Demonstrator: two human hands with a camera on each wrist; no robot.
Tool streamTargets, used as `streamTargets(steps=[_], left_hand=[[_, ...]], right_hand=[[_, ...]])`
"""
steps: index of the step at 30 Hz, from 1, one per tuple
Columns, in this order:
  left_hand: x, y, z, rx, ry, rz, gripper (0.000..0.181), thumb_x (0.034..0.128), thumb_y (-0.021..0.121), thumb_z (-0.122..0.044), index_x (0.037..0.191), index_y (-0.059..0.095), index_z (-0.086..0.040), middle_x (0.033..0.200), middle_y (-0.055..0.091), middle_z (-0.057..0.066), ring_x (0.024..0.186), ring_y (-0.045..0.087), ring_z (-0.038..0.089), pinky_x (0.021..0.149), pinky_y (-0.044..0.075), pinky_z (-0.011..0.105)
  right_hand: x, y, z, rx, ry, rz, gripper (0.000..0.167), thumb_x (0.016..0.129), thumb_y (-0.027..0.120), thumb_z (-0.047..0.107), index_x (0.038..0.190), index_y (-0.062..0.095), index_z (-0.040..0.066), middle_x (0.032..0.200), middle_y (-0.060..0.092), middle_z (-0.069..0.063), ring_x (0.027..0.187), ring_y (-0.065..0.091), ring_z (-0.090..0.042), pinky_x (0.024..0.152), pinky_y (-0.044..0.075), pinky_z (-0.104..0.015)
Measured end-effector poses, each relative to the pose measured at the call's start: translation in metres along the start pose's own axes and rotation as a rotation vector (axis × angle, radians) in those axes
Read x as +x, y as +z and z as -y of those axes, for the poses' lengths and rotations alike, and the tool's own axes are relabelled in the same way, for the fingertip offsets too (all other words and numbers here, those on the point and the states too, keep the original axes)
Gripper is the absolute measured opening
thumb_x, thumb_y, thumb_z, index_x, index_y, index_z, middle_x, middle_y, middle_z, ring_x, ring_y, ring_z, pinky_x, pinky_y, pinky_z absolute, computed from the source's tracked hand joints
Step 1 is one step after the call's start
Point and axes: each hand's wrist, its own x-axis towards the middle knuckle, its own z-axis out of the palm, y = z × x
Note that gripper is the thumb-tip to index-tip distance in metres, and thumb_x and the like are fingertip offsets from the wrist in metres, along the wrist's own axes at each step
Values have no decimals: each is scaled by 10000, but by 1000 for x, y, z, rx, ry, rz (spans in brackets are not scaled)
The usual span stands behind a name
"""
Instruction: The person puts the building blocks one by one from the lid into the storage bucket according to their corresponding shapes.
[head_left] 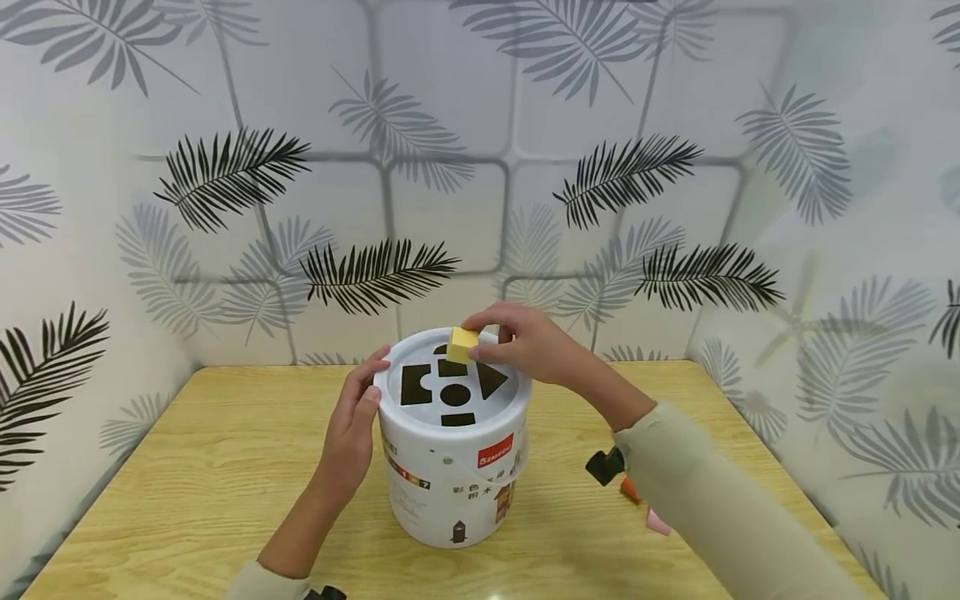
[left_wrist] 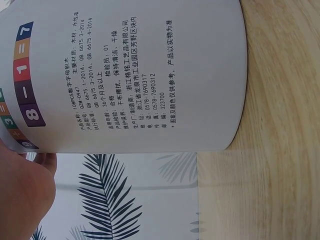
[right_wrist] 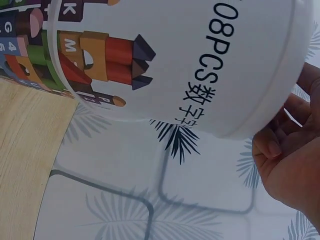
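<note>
A white bucket (head_left: 435, 492) with printed sides stands upright on the table, its lid (head_left: 390, 379) cut with several shaped holes. Between the thumb and fingers of my right hand (head_left: 528, 346) is a yellow block (head_left: 462, 344), pinched just above the back part of the lid near a square hole. My left hand (head_left: 352, 429) rests against the bucket's left side, fingers and thumb at the lid's rim. The left wrist view shows printed text on the bucket (left_wrist: 150, 75) beside part of that hand (left_wrist: 25, 195). In the right wrist view the block is hidden.
On the wooden table (head_left: 247, 442), an orange block (head_left: 630, 490) and a pink block (head_left: 658, 522) lie right of the bucket, partly behind the right forearm. A thin handle (head_left: 522, 458) hangs on the bucket's side. A leaf-patterned wall (head_left: 465, 208) stands behind the table.
</note>
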Motion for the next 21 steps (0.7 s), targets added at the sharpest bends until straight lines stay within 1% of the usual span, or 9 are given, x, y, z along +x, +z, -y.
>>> streamTargets(steps=[3,6,12,17,21], left_hand=[[0,0,0,4,-10,3,353,1104,300,-167,1423,420,-78,1624,326,23,1512,284,238,1129,321,116],[0,0,0,6,-16,3,353,1105,301,-174,1425,417,-78,1625,323,23,1513,282,242,1126,323,113],[0,0,-1,5,-20,4,353,1105,297,-170,1423,417,-75,1625,323,25,1517,272,243,1129,315,109],[0,0,-2,4,-13,4,352,1107,292,-164,1422,414,-68,1628,319,33,1519,266,247,1132,311,109],[0,0,-3,3,-7,5,350,1105,292,-154,1419,414,-60,1626,323,39,1516,273,249,1134,313,114]], right_hand=[[6,6,0,-6,9,22,349,915,748,258,1250,698,173,1068,638,-11,831,506,-198,677,463,-310],[8,10,0,-13,13,50,352,914,751,260,1251,697,177,1082,635,-2,855,487,-198,700,437,-318],[9,12,-4,-28,7,93,349,919,745,262,1254,694,179,1104,655,12,867,497,-185,707,473,-303],[9,15,-6,-21,-10,112,353,910,751,256,1250,706,168,1179,679,10,971,522,-176,781,511,-305],[8,15,-4,-44,-10,110,350,900,760,255,1236,715,166,1193,683,3,1039,516,-184,824,506,-325]])
